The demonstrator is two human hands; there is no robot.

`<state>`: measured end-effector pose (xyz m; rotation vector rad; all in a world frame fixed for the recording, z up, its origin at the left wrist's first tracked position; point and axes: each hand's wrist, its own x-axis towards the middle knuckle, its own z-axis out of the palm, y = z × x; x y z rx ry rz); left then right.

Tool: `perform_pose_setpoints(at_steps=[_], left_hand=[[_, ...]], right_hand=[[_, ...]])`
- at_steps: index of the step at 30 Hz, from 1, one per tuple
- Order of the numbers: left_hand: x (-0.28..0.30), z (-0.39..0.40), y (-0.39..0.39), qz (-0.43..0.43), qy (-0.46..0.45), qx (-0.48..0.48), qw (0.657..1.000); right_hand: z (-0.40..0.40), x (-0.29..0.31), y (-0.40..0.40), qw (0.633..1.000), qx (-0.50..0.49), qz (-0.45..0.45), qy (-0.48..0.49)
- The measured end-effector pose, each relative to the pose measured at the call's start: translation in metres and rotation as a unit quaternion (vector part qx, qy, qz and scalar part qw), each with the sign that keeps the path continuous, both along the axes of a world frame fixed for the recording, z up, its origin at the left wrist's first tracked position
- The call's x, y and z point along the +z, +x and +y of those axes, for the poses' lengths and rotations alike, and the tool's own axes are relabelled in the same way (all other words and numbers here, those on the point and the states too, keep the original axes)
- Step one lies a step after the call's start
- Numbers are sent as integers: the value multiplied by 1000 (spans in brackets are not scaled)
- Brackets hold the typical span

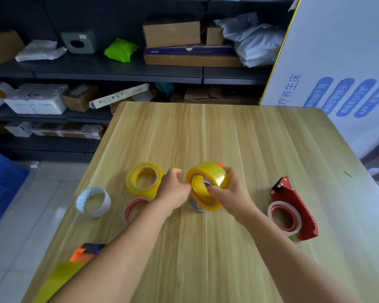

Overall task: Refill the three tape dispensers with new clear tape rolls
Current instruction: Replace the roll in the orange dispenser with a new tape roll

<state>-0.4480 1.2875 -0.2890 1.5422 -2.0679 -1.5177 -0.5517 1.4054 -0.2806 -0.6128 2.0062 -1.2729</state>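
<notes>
Both hands meet over the middle of the pale wood-grain table [239, 138], working on one glossy yellow-tinted clear tape roll [208, 182]. The right hand [230, 191] curls round its far side and pinches its near rim with the thumb; a sliver of red-orange [221, 164] peeks out behind this roll, most likely a dispenser the roll is being seated in, though too little shows to be sure. The left hand [176, 189] is curled, its fingertips at the roll's open core; whether it pinches the tape end or only steadies the rim, I cannot tell.

Taking that held roll as the landmark: just left of it a second yellow-tinted clear roll [144, 180] lies flat on the table, untouched. Nearer the camera from that spare, a thin red-rimmed spent core [134, 207] lies partly under the left forearm, and farther left sits a white patterned tape roll [93, 201]. Well to the right lies a red metal tape dispenser [293, 206] on its side, carrying only a thin, nearly used-up red-and-white core [283, 217], so it appears not yet refilled. Far to the lower left, at the table's near edge, an orange-and-dark-blue dispenser [87, 250] seems to carry a full yellow roll [57, 278], blurred.

My judgement: perhaps one dispenser is done, one is in hand, and the red one is left.
</notes>
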Motion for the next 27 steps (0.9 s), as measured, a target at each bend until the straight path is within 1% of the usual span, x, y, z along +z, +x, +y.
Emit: perform_pose_setpoints(at_steps=[1, 3, 5, 7, 10, 13, 15, 19, 22, 27], left_hand=[[-6, 0, 2, -15, 0, -17, 1000], [-16, 3, 5, -7, 25, -27, 999], [-23, 5, 5, -2, 39, 3, 999], [-28, 6, 4, -9, 33, 31, 999], [-31, 7, 1, -62, -23, 37, 997], [-30, 5, -4, -107, -51, 33, 992], [-26, 3, -8, -133, -62, 14, 989], [-20, 0, -18, -183, -93, -16, 979], [-20, -2, -19, -203, -97, -32, 974], [-25, -4, -17, -216, -108, -39, 970]], right_hand=[[1, -2, -1, 1000, -6, -19, -8], [0, -4, -3, 999, -10, -49, -18], [-3, -7, -3, 998, -18, -53, -13], [-7, -11, 0, 999, -29, -13, 15], [-11, -18, 1, 993, -43, 84, 68], [-13, -25, -3, 979, -3, 160, 130], [-15, -29, -6, 967, 26, 196, 163], [-22, -30, -13, 953, 69, 225, 189], [-25, -29, -17, 930, 116, 263, 230], [-31, -34, -17, 931, 107, 254, 240]])
